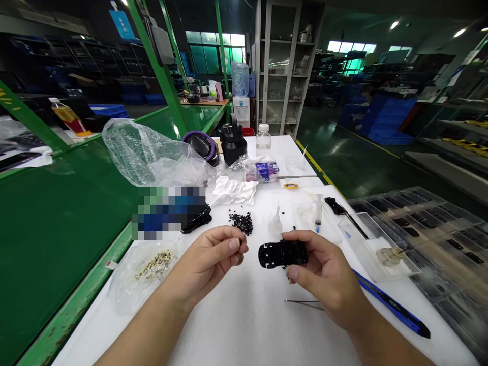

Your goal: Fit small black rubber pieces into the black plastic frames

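Observation:
My right hand (pixel 324 267) grips a black model car chassis (pixel 281 253) by its right end, above the white table (pixel 244 325). To the left of it, my left hand (pixel 217 259) is closed in a pinch; a small dark bit shows at its fingertips, too small to name. Just beyond that hand lies a pile of tiny black parts (pixel 241 221). Behind the chassis stands a small white squeeze bottle (pixel 275 222) with a thin nozzle. Tweezers (pixel 303 303) rest on the table near my right hand, partly hidden by it.
On the left lie a bag of small gold-coloured parts (pixel 156 267) and black car shells (pixel 196 218). At the right are a syringe (pixel 318 213), a clear tray (pixel 366 249) and a blue-and-black tool (pixel 396 307). A black flask (pixel 233 142) and plastic bag (pixel 152 152) stand farther back.

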A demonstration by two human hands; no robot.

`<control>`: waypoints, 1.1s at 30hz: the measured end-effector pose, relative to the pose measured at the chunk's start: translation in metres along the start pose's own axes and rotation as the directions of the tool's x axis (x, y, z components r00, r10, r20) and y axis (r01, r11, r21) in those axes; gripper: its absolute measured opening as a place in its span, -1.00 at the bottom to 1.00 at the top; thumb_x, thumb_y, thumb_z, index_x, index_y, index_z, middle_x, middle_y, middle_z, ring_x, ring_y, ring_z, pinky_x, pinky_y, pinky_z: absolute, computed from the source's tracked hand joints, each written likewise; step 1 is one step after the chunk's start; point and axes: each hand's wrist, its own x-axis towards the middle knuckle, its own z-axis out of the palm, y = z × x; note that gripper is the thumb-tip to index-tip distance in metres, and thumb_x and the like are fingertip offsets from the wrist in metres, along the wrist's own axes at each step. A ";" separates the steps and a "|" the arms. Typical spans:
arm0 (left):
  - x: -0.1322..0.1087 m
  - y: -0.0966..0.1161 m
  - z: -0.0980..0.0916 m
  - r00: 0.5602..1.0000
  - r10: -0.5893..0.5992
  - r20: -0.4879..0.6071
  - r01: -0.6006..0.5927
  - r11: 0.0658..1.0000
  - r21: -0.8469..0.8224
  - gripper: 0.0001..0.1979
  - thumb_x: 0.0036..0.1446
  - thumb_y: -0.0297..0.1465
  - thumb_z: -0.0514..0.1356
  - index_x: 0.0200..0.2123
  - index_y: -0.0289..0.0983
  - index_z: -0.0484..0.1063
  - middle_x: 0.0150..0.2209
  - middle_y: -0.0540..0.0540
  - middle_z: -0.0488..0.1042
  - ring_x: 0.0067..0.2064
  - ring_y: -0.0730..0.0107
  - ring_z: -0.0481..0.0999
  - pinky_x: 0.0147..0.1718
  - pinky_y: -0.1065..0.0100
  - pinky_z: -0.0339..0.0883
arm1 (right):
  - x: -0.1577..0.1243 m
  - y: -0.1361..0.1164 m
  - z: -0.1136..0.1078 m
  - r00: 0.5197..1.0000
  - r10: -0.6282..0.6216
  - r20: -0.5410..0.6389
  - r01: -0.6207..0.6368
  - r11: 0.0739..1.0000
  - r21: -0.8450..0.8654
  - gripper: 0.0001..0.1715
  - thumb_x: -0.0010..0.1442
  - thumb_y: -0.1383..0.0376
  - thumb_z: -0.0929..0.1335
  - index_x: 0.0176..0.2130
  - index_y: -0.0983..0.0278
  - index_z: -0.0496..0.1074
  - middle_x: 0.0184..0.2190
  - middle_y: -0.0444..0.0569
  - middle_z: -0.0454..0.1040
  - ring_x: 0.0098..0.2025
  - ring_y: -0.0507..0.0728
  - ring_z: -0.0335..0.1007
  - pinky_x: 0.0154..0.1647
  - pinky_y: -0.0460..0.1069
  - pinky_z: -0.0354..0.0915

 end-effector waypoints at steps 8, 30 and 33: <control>-0.001 0.000 0.001 0.999 -0.036 0.010 0.036 0.999 0.003 -0.82 -0.10 -0.33 0.45 -0.40 -0.28 0.62 -0.52 -0.06 0.49 -0.43 0.51 0.39 -0.40 0.48 0.28 | 0.001 0.001 0.000 1.000 0.006 0.002 -0.006 1.000 0.014 -0.60 0.13 0.36 0.43 -0.01 0.13 0.44 -0.30 -0.11 0.44 -0.30 0.05 0.34 -0.27 -0.05 0.32; 0.001 -0.004 0.003 0.988 0.066 -0.138 0.007 0.879 0.476 -0.80 0.18 -0.22 0.23 -0.31 -0.23 0.51 -0.38 -0.01 0.45 -0.38 0.48 0.32 -0.35 0.43 0.20 | 0.008 0.002 -0.002 0.997 0.074 -0.001 -0.074 0.996 -0.047 -0.60 0.13 0.36 0.40 -0.01 0.19 0.41 -0.30 -0.10 0.41 -0.30 0.07 0.32 -0.29 -0.01 0.34; -0.001 -0.005 0.005 0.973 0.191 -0.133 -0.076 0.802 0.592 -0.79 0.18 -0.19 0.22 -0.29 -0.20 0.51 -0.38 -0.02 0.46 -0.34 0.41 0.39 -0.31 0.38 0.25 | 0.007 0.003 -0.003 0.997 0.078 0.005 -0.077 0.996 -0.042 -0.61 0.13 0.36 0.40 -0.01 0.18 0.41 -0.30 -0.10 0.41 -0.31 0.06 0.32 -0.29 -0.01 0.33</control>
